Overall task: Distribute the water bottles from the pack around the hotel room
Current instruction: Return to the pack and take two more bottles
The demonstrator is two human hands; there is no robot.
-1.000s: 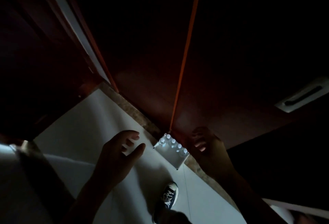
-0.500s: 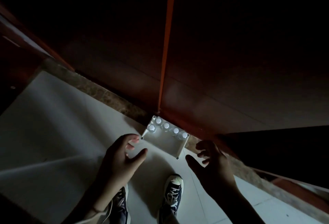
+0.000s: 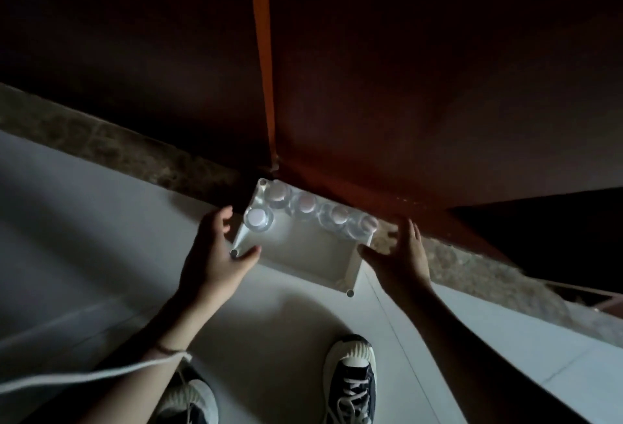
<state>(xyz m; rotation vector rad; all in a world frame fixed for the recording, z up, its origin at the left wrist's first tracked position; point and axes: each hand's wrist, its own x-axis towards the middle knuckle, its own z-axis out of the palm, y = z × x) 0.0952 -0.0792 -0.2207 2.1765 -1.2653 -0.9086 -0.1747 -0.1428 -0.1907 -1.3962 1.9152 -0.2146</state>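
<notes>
The left hand (image 3: 215, 255) is spread wide at the left end of the white tray (image 3: 310, 255), thumb on its near corner, fingers curving beside the wall; whether it grips cannot be told. Five capped water bottles (image 3: 307, 204) stand along the tray's far and left walls. The tray sits on pale floor (image 3: 84, 221) against a dark wooden panel (image 3: 404, 86). The right hand (image 3: 401, 255), equally spread, meets the tray's right end.

A dim indoor room, likely a furnished lodging or home. Dark reddish-brown wooden panels (image 3: 421, 69) rise ahead, split by an orange-lit vertical seam (image 3: 263, 52), like wardrobe or cabinet doors. A speckled stone threshold strip (image 3: 118, 150) runs along their foot, and pale, smooth floor tiles (image 3: 84, 238) spread below, with thin grout lines showing.
</notes>
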